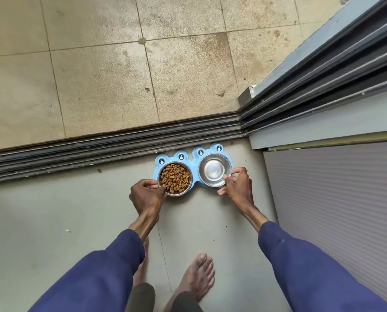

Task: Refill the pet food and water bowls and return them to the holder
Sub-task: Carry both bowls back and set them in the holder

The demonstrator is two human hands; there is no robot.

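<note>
- Bare feet [197, 275] are planted on the grey floor, on the near side of the holder. The body is bent over it, probably so both bowls can be reached at once.
- Both arms are stretched forward and down in blue sleeves [300, 255], pushed up clear of the wrists. They are spread so each hand meets its own bowl.
- Left hand [146, 194]: the near-left rim of the food bowl [176, 192] is pinched, thumb inside on the rim and fingers curled around the outer wall. The knuckles face up.
- Right hand [237, 185]: the near-right rim of the water bowl [214, 170] is pinched, thumb on the rim and fingers curled outside. The wrist is cocked inward.
- Rim grips are likely used to keep the bowls level, so nothing is spilled.
- The food bowl is in the holder's left well, filled with kibble [175, 177]. Its near edge overhangs the holder's near edge, so it is judged not fully seated.
- The water bowl is in the right well and looks seated. Its inside is shiny, so the water level cannot be told.
- Holder [194, 164]: a blue frog-shaped tray lying flat on the floor, with its eye bumps on the far side.
- The holder's far edge is pushed against the door track [98, 149], probably to keep it out of the walkway.
- Beyond the holder and track are stained outdoor tiles [120, 64]. The sliding door frame [323, 86] is to the holder's far right.
</note>
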